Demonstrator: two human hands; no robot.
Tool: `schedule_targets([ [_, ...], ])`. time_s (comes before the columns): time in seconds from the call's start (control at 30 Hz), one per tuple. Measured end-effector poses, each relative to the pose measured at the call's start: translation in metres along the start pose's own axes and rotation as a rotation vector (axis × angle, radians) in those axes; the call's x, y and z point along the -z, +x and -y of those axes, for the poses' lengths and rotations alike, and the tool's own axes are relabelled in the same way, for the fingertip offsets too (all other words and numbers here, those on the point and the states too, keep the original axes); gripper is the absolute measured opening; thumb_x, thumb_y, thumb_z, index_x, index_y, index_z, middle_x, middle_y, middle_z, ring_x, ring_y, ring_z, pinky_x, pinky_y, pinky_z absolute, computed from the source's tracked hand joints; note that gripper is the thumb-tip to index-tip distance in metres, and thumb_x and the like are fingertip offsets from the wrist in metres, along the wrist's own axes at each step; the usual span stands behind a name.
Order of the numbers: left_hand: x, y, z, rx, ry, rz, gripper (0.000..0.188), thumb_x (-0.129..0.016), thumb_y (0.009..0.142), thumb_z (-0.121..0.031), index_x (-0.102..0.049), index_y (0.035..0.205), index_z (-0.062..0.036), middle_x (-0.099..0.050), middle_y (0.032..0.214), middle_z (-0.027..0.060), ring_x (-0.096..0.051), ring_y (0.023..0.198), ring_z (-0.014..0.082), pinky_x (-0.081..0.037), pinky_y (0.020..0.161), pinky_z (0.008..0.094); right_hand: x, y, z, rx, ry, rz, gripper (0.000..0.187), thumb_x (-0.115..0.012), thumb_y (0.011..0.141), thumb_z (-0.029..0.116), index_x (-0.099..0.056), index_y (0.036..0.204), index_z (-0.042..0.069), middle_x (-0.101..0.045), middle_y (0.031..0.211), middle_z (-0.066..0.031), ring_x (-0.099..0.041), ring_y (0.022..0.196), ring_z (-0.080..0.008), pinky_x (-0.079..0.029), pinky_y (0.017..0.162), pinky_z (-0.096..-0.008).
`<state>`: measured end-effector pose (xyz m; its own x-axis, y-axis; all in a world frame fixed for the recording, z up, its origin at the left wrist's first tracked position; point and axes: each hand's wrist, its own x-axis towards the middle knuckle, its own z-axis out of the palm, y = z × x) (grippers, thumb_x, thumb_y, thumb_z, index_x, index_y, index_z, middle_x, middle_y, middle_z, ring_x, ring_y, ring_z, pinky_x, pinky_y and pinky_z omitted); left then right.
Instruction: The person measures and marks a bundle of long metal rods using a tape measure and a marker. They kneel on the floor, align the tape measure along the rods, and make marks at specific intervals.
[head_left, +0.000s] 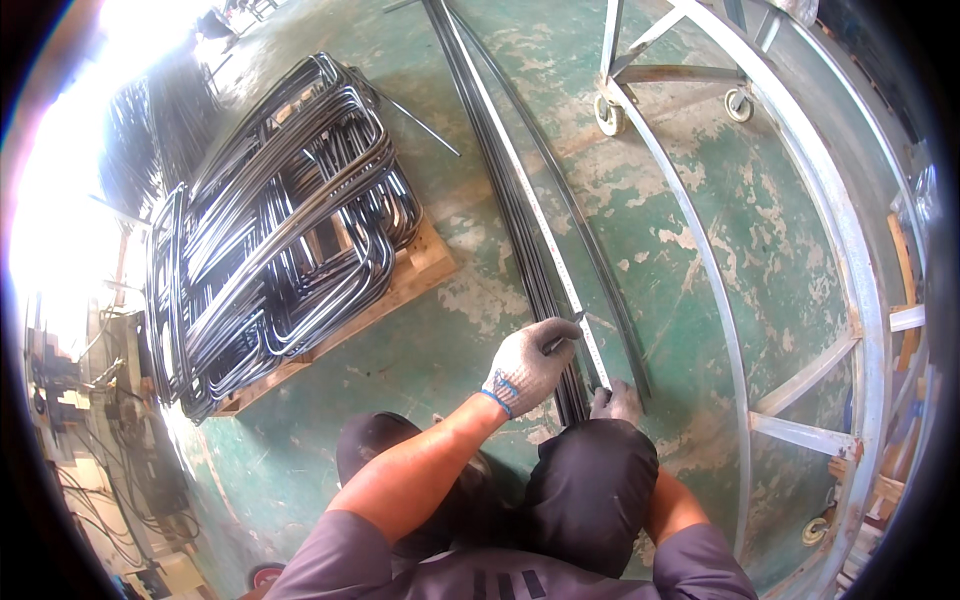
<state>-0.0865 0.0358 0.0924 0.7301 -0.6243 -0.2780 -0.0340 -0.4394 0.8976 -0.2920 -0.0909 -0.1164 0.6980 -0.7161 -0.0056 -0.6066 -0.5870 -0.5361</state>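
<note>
A long white measuring tape [551, 240] with fine marks runs away from me along a bundle of dark metal tubes [524, 240] on the floor. My left hand [530, 362], in a pale knit glove with a dark grip coating, is closed beside the tape. A small dark tip shows at its fingers; what it belongs to I cannot make out. At the near end of the tape, my gloved right hand [617, 402] closes on it, partly hidden behind my raised knee. More dark tubes [583, 235] lie just right of the tape.
Bent metal tube frames [290, 210] are stacked on a wooden pallet [428, 262] at left. A large wheeled metal rack [872, 370] curves along the right, with casters [609, 115] on the floor. The green floor [690, 330] has worn paint. Cables and equipment [110, 500] stand at lower left.
</note>
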Motion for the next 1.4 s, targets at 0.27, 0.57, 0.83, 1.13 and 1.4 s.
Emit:
schedule_targets([
  [0.27, 0.002, -0.002, -0.006, -0.004, 0.013, 0.000, 0.024, -0.071, 0.104, -0.012, -0.079, 0.125, -0.0069, -0.081, 0.105, 0.0074, -0.071, 0.093, 0.0119, -0.059, 0.090, 0.0317, -0.006, 0.002, -0.008, 0.020, 0.020, -0.009, 0.028, -0.078, 0.093, 0.013, -0.071, 0.117, 0.000, -0.072, 0.105, -0.0227, -0.069, 0.105, -0.0440, -0.057, 0.092, -0.0542],
  [0.57, 0.000, 0.003, 0.003, 0.042, 0.031, 0.009, 0.025, -0.072, 0.103, -0.014, -0.079, 0.126, -0.0072, -0.081, 0.107, 0.0085, -0.071, 0.096, 0.0125, -0.058, 0.093, 0.0317, -0.009, 0.011, -0.001, 0.006, 0.005, 0.087, 0.029, -0.076, 0.097, 0.019, -0.071, 0.118, 0.000, -0.073, 0.107, -0.0222, -0.069, 0.108, -0.0442, -0.056, 0.093, -0.0539],
  [0.83, -0.002, 0.007, 0.022, 0.092, 0.051, -0.012, 0.026, -0.073, 0.102, -0.014, -0.079, 0.125, -0.0051, -0.083, 0.115, 0.0097, -0.075, 0.106, 0.0132, -0.059, 0.098, 0.0324, -0.038, 0.016, 0.010, -0.024, 0.064, 0.075, 0.022, -0.074, 0.097, 0.021, -0.075, 0.114, 0.006, -0.075, 0.103, -0.0192, -0.072, 0.102, -0.0437, -0.058, 0.091, -0.0539],
  [1.13, -0.010, 0.011, 0.057, 0.159, 0.051, 0.038, 0.026, -0.071, 0.101, -0.011, -0.080, 0.125, -0.0046, -0.083, 0.118, 0.0111, -0.077, 0.114, 0.0177, -0.058, 0.103, 0.0343, -0.039, 0.025, 0.033, -0.135, 0.018, 0.207, 0.025, -0.075, 0.098, 0.026, -0.076, 0.114, 0.007, -0.077, 0.111, -0.0194, -0.072, 0.112, -0.0416, -0.058, 0.099, -0.0525],
  [1.4, -0.014, 0.015, 0.096, 0.254, 0.175, 0.187, 0.029, -0.070, 0.100, -0.014, -0.080, 0.125, -0.0041, -0.083, 0.122, 0.0145, -0.078, 0.117, 0.0222, -0.057, 0.103, 0.0347, -0.035, 0.027, 0.047, -0.226, -0.027, 0.325, 0.034, -0.074, 0.099, 0.029, -0.070, 0.125, 0.007, -0.074, 0.124, -0.0176, -0.069, 0.123, -0.0394, -0.056, 0.105, -0.0523],
])
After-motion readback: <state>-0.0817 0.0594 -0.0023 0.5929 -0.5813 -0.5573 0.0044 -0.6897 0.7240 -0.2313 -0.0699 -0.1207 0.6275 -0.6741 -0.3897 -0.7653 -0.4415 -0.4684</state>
